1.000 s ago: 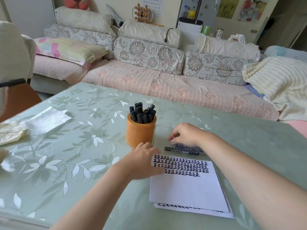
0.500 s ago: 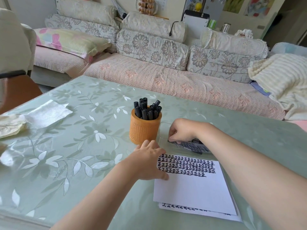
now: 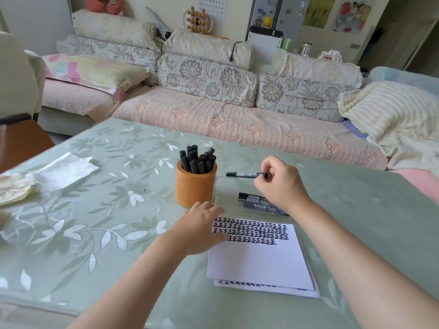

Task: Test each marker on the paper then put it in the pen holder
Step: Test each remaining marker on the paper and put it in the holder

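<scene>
My right hand (image 3: 280,184) pinches a black marker (image 3: 243,174) by one end and holds it level above a clear tray (image 3: 225,186), its cap pointing left toward the pen holder. An orange pen holder (image 3: 195,185) stands just left of the tray with several black markers (image 3: 198,159) upright in it. A few more markers (image 3: 256,201) lie in the tray, partly behind my right wrist. My left hand (image 3: 202,230) rests flat on the left edge of the white paper (image 3: 259,260), which carries rows of black test marks along its top.
The green floral table (image 3: 107,222) reaches to a sofa (image 3: 237,124) behind. A white tissue (image 3: 64,169) and crumpled cloth (image 3: 14,188) lie at the far left. A second sheet (image 3: 266,287) peeks from under the paper.
My right hand has lifted out of the tray with one marker pinched in its fingers. My left hand has stayed on the paper.
</scene>
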A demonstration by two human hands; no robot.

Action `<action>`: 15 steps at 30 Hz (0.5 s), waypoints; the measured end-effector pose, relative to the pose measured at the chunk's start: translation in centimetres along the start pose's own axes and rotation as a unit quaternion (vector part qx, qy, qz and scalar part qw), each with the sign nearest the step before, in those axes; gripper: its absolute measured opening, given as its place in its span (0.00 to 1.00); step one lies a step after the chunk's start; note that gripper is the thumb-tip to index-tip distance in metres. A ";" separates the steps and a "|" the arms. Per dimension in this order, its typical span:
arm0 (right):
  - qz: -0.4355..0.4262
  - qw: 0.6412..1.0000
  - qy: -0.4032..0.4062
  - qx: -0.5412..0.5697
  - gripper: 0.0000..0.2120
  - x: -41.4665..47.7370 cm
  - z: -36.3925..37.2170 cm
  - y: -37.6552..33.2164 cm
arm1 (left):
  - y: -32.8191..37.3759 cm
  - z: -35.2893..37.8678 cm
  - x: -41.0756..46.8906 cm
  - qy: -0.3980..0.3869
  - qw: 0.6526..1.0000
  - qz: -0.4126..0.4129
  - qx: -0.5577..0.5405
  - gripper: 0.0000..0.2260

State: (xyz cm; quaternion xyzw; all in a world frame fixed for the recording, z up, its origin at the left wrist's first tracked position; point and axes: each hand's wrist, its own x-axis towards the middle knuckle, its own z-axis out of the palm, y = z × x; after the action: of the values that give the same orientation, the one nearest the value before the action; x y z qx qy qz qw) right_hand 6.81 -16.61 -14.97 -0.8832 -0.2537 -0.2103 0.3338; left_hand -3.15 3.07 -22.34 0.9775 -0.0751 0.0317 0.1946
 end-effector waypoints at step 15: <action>0.196 0.933 -0.091 0.288 0.19 -6.1 -3.0 -0.1 | 4.2 -1.7 -1.8 0.208 0.975 0.035 -0.076 0.12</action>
State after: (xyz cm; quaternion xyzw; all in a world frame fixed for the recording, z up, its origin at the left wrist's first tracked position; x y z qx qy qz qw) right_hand 1.39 -20.48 -16.15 -0.7969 -0.1549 0.0224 0.5835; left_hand -5.69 0.13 -19.40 0.9287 -0.0691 0.2349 0.2786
